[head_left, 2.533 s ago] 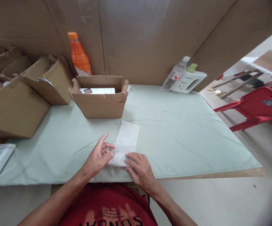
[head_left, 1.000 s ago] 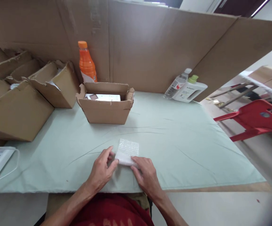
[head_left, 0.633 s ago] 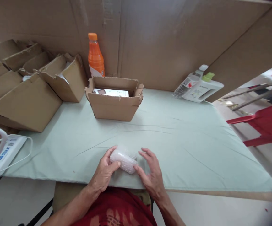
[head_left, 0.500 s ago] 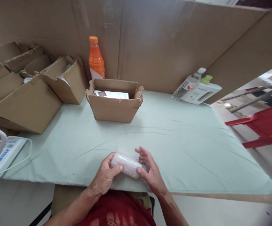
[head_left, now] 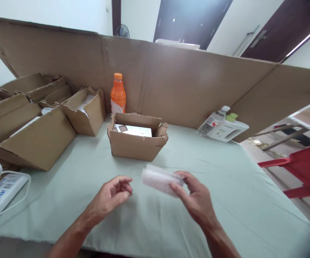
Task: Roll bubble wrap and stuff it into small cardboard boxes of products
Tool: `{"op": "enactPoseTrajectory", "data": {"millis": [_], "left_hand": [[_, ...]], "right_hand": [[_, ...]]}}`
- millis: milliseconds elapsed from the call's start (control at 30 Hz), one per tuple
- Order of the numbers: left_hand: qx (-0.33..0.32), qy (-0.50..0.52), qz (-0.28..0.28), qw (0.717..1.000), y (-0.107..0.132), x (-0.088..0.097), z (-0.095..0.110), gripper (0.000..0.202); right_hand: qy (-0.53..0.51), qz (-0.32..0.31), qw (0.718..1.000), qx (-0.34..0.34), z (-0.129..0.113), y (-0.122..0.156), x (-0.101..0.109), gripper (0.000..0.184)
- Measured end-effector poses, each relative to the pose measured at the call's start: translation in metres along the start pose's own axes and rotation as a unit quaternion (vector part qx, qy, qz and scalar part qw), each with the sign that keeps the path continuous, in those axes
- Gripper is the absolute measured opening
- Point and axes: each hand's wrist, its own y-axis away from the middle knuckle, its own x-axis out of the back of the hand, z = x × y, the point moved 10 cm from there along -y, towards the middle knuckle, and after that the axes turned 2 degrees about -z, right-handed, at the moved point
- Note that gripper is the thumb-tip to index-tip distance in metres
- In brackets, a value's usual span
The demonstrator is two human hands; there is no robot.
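A bubble-wrapped package [head_left: 157, 179], blurred by motion, hangs above the pale green tablecloth [head_left: 133, 229]. My right hand [head_left: 194, 193] grips its right end between thumb and fingers; what the wrap contains cannot be made out. Left of the package, apart from it, my left hand [head_left: 114, 193] is open, its fingers loosely curved with nothing in them. Just beyond both hands stands an open cardboard box [head_left: 136, 147] with a white printed box [head_left: 141, 131] inside.
Several open cardboard boxes [head_left: 42, 139] crowd the left side. An orange bottle [head_left: 118, 94] stands behind the middle box. A clear bottle [head_left: 211, 123] and a white jug [head_left: 226, 130] lean against the cardboard wall [head_left: 182, 86]. A white desk device [head_left: 4, 197] with a cable sits at left; a red chair [head_left: 305, 172], right.
My left hand has let go of the bubble-wrapped package and moved left. My right hand has carried the package away from the near edge. The camera has tilted up.
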Motion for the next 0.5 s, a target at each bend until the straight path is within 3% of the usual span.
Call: {"op": "enactPoseTrajectory", "data": {"millis": [133, 233, 300, 367, 433, 500], "left_hand": [[-0.049, -0.044, 0.106, 0.992, -0.032, 0.047, 0.025, 0.038], [-0.08, -0.067, 0.193, 0.976, -0.06, 0.077, 0.014, 0.039], [-0.09, -0.074, 0.222, 0.968, -0.073, 0.09, -0.002, 0.037], [-0.095, -0.079, 0.224, 0.967, -0.081, 0.096, -0.018, 0.034], [-0.099, -0.085, 0.218, 0.967, -0.084, 0.098, -0.028, 0.033], [-0.1, -0.092, 0.21, 0.968, -0.085, 0.099, -0.032, 0.032]], "right_hand": [[-0.039, 0.099, 0.994, 0.011, -0.021, -0.061, 0.038, 0.032], [0.004, 0.119, 0.992, 0.047, -0.042, -0.113, 0.047, 0.035], [0.123, 0.089, 0.988, 0.041, -0.05, -0.148, 0.042, 0.031], [0.3, 0.022, 0.954, -0.003, -0.05, -0.178, 0.028, 0.025], [0.45, -0.052, 0.89, -0.044, -0.048, -0.199, 0.013, 0.023], [0.52, -0.121, 0.843, -0.058, -0.051, -0.214, -0.007, 0.022]]}}
